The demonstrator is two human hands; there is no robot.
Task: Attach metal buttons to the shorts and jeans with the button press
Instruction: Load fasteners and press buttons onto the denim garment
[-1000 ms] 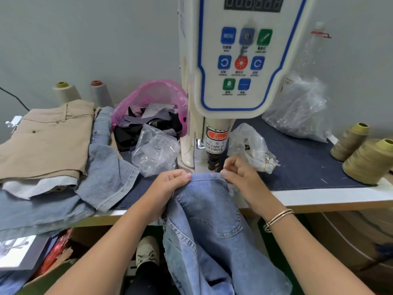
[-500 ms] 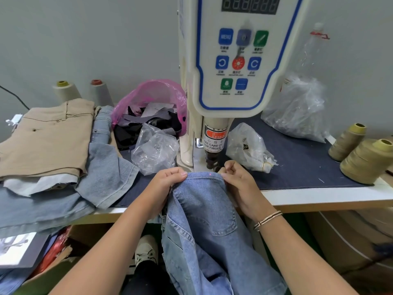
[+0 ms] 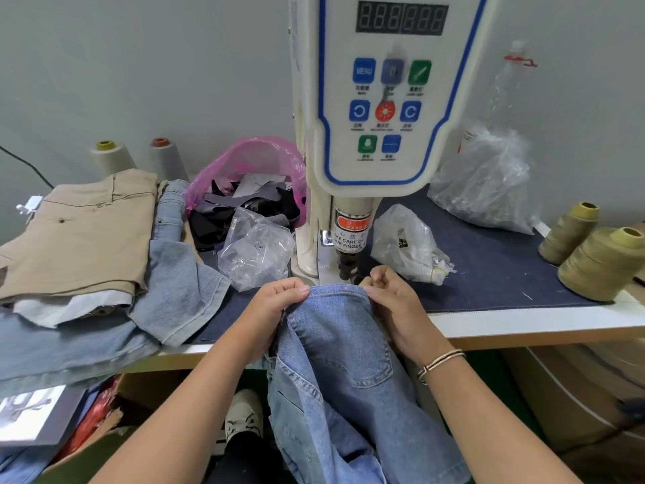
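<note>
Here, at the left of the tabletop (image 3: 523,324), tan shorts (image 3: 80,235) lie on folded denim. Next, a pink bag (image 3: 244,162) holds dark fabric scraps, and a clear bag (image 3: 256,249) in front holds small metal pieces. The left hand (image 3: 275,302) and right hand (image 3: 391,302) each pinch the jeans (image 3: 335,330) waistband just below the button press (image 3: 349,263); both grips grasp denim. Rightward, another clear bag (image 3: 406,242) has contents I cannot make out.

Single head cam, wide-angle, looking forward and down, close over the table (image 3: 523,324) edge. Button press (image 3: 384,99) dead ahead, top cropped. No second view.
</note>
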